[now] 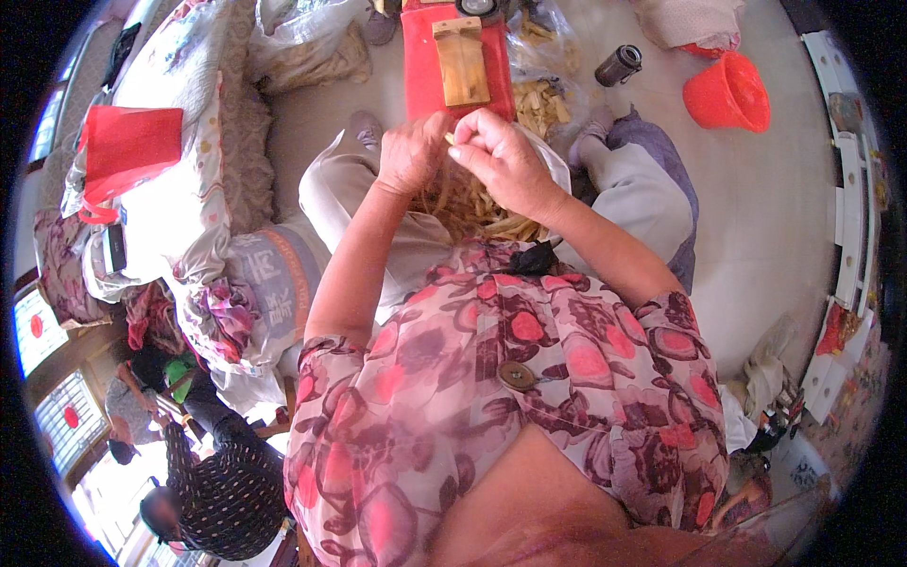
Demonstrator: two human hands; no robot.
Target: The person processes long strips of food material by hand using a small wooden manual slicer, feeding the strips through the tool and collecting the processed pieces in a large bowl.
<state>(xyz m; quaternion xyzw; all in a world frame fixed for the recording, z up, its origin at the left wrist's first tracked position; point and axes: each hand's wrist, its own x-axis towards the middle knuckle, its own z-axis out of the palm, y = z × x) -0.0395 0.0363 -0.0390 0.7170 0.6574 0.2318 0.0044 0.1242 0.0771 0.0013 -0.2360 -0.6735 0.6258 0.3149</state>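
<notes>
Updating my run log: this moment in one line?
left hand, right hand: at pale piece; below: pale strips; ahead: wooden block on red surface

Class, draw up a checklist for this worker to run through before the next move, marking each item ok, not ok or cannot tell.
1. Small pale piece secured: ok; it is at the fingers of the right hand.
2. Left hand also gripping that piece: cannot tell; its fingertips are turned away from view.
3. Wooden block resting on the red bench: ok.
4. Hands off the wooden block: ok; both are at its near end, not holding it.
5. Loose pale strips within reach: ok; they lie at the lap, just below the hands.
6. Red bucket beside the hands: not ok; it stands off to the right.
</notes>
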